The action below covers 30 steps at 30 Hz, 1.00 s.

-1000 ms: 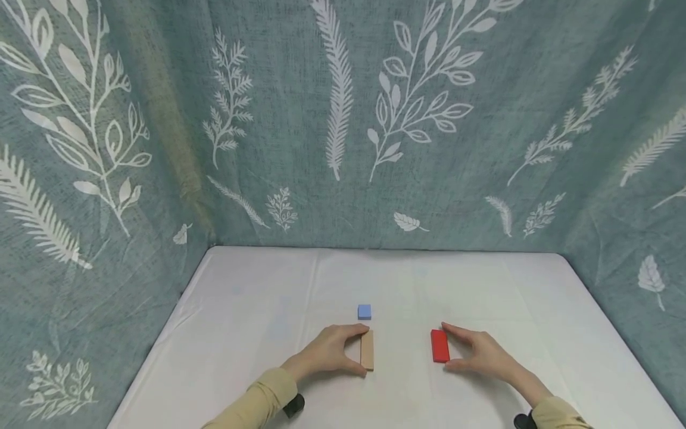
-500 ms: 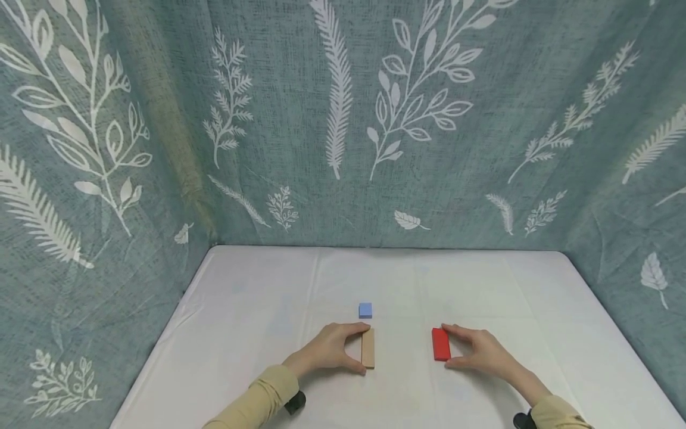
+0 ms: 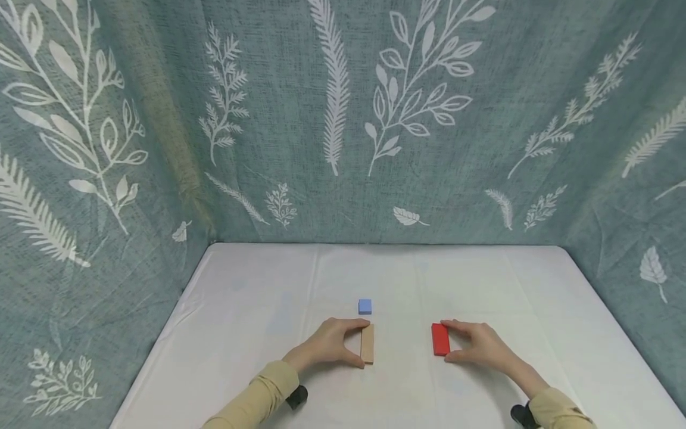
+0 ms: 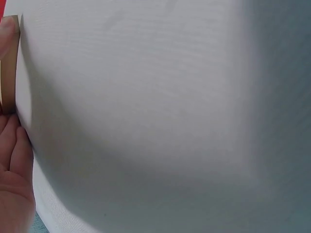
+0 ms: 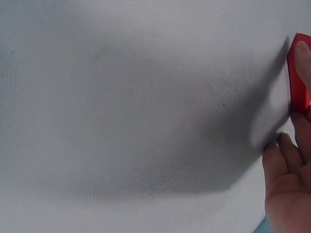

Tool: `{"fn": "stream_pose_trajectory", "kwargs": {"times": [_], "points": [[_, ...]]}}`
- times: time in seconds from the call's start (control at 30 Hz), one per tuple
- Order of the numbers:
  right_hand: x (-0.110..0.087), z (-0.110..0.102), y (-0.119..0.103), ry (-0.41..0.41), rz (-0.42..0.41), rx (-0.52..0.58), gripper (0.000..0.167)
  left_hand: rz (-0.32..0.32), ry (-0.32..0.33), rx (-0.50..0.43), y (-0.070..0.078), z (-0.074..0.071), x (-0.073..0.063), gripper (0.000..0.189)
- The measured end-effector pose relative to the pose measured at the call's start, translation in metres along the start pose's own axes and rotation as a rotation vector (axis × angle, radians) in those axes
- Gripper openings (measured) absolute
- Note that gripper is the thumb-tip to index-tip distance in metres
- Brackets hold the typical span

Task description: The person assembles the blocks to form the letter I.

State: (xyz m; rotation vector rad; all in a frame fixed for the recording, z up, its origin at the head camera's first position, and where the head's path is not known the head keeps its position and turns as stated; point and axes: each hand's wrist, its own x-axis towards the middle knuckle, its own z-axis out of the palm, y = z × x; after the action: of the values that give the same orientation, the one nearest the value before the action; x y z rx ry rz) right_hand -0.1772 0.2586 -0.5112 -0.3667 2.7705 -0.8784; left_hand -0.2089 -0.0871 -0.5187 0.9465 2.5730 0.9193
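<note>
Basically nothing's budged this past second: left hand [image 3: 328, 344] pinching the wooden block [image 3: 367, 344], right hand [image 3: 482, 345] pinching the red block [image 3: 440, 340]. Guessing no progress yet.

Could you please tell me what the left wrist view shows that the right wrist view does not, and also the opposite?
Only the left wrist view: the left hand pinching the wooden block at the left edge, plus a red sliver in the top left corner, too cut off to identify.
Only the right wrist view: the right hand pinching the red block at the right edge.
Both: the white tabletop, with a dark shadow across it, and a bit of teal at the bottom.
</note>
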Motion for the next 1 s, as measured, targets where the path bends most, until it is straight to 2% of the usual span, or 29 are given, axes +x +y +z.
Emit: {"fn": "stream_pose_trajectory", "kwargs": {"times": [0.23, 0.63, 1.0], "points": [[0.002, -0.006, -0.001, 0.008, -0.023, 0.015, 0.072, 0.012, 0.012, -0.011, -0.002, -0.001, 0.002, 0.079], [0.004, -0.01, -0.003, -0.001, 0.002, 0.055, 0.074, -0.008, 0.002, -0.027, -0.003, -0.002, -0.001, 0.079], [0.011, -0.02, -0.009, 0.038, -0.133, 0.061, 0.069, -0.021, 0.003, -0.035, 0.001, -0.004, -0.002, 0.078]]}}
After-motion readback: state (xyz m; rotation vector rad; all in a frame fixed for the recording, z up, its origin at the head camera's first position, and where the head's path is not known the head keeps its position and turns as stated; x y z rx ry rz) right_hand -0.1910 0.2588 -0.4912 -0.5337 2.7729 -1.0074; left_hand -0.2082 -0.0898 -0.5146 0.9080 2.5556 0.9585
